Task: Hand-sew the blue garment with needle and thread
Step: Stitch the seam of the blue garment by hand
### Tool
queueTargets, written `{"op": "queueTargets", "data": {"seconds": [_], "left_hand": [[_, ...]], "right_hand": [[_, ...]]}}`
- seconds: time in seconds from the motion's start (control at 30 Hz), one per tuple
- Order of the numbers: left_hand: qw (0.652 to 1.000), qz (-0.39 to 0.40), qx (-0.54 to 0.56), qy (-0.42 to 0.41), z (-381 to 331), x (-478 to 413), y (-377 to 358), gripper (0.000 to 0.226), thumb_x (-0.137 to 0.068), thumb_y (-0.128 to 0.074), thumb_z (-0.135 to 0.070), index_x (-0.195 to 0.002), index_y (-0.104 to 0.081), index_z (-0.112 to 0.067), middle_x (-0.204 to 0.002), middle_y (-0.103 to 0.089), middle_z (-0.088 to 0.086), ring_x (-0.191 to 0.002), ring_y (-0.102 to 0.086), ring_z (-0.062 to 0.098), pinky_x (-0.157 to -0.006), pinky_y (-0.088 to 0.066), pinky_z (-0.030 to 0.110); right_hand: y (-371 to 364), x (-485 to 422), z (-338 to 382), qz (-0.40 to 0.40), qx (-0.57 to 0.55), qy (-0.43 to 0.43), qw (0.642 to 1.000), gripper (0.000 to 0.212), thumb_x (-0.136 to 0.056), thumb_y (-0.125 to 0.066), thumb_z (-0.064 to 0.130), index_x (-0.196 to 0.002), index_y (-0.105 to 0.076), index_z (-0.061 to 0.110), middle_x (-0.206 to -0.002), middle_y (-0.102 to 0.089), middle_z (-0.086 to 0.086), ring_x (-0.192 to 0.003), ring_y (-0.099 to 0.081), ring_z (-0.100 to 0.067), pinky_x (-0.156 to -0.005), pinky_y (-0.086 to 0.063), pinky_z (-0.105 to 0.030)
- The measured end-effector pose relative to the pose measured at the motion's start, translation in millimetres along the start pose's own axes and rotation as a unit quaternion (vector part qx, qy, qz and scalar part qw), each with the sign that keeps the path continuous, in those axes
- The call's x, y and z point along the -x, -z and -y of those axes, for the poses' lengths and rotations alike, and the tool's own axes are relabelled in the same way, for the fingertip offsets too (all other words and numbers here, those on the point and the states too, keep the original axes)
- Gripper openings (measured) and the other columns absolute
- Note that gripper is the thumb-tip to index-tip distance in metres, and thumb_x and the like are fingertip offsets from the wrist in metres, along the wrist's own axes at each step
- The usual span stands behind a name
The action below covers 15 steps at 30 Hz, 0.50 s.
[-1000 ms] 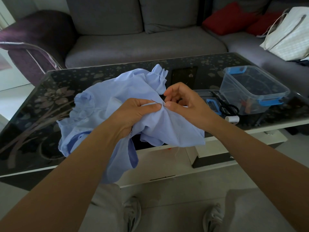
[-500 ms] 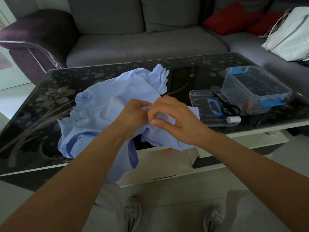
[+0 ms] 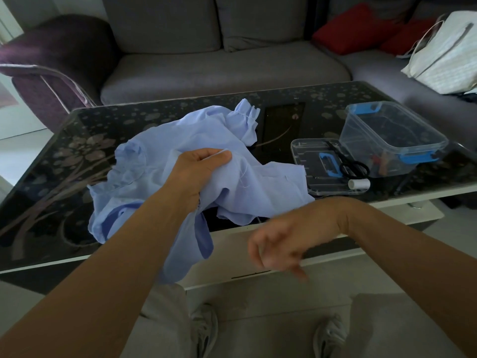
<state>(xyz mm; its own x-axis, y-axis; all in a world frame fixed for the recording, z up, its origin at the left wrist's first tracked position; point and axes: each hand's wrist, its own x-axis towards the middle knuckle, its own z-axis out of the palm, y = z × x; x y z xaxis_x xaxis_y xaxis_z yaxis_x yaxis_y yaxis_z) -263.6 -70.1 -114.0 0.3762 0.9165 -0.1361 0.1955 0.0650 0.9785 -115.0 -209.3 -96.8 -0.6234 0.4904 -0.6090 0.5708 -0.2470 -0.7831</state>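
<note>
The light blue garment [image 3: 180,140] lies bunched on the black glass table [image 3: 77,140], one part hanging over the front edge. My left hand [image 3: 201,164] grips a raised fold of it between thumb and fingers. A thin white thread [image 3: 242,177] shows faintly on the cloth just right of that hand. My right hand [image 3: 281,246] is off the garment, low in front of the table edge, blurred, with its fingers curled. No needle can be made out in it.
Right of the garment lie a clear lid [image 3: 309,156] with black scissors [image 3: 353,166] on it and a white spool [image 3: 358,183]. A clear box with blue clips [image 3: 392,140] stands behind. A grey sofa [image 3: 219,68] is beyond the table.
My right hand has left the fold where it met the left hand and swung down toward me, below the table edge. The left hand keeps its grip on the garment.
</note>
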Motion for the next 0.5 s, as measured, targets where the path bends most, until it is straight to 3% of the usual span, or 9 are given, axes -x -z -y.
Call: {"op": "queueTargets", "data": {"seconds": [0.07,0.13,0.2,0.33,0.5], "left_hand": [[1.000,0.006,0.002,0.007,0.8,-1.4,-0.6,0.010,-0.082,-0.076,-0.033,-0.084,-0.075,-0.024,-0.105,-0.073,0.002,-0.109,-0.063,0.025,-0.104,-0.047,0.044],[1.000,0.016,0.004,0.011,0.6,-1.8,-1.7,0.014,-0.085,-0.074,-0.032,-0.092,-0.075,-0.020,-0.109,-0.072,0.006,-0.111,-0.063,0.027,-0.106,-0.045,0.046],[0.999,0.023,0.020,0.016,-1.0,0.5,-4.1,0.018,-0.086,-0.073,-0.028,-0.097,-0.074,-0.014,-0.111,-0.071,0.009,-0.112,-0.063,0.029,-0.106,-0.045,0.046],[0.997,0.035,0.054,0.032,-2.1,5.5,-8.2,0.015,-0.086,-0.072,-0.024,-0.096,-0.074,-0.012,-0.109,-0.072,0.011,-0.109,-0.064,0.030,-0.102,-0.049,0.046],[0.994,0.072,0.070,0.037,-2.3,7.6,-9.7,0.048,-0.064,-0.078,-0.036,-0.104,-0.074,-0.009,-0.110,-0.072,0.014,-0.110,-0.064,0.032,-0.102,-0.047,0.049]], "right_hand": [[6.6,-0.7,-4.0,-0.216,-0.005,0.055,0.975,0.004,-0.097,-0.058,0.019,-0.096,-0.060,0.023,-0.068,-0.049,-0.004,-0.060,-0.045,-0.013,-0.059,-0.044,-0.024],[12.4,-6.6,-5.9,-0.401,0.003,0.124,0.908,0.005,-0.091,-0.066,0.015,-0.093,-0.062,0.017,-0.062,-0.053,0.006,-0.056,-0.044,-0.007,-0.057,-0.038,-0.019],[15.8,-14.3,-6.1,-0.517,0.037,0.173,0.837,0.006,-0.088,-0.069,0.010,-0.090,-0.064,0.009,-0.050,-0.044,0.009,-0.046,-0.037,-0.005,-0.053,-0.032,-0.015],[19.7,-25.6,-8.8,-0.630,0.099,0.170,0.751,0.008,-0.087,-0.070,0.015,-0.086,-0.064,0.019,-0.042,-0.034,0.010,-0.041,-0.035,-0.009,-0.051,-0.030,-0.015],[20.3,-35.1,-8.4,-0.692,0.116,0.150,0.696,0.010,-0.084,-0.074,0.028,-0.082,-0.065,0.024,-0.044,-0.037,0.011,-0.045,-0.042,-0.009,-0.052,-0.030,-0.015]]}}
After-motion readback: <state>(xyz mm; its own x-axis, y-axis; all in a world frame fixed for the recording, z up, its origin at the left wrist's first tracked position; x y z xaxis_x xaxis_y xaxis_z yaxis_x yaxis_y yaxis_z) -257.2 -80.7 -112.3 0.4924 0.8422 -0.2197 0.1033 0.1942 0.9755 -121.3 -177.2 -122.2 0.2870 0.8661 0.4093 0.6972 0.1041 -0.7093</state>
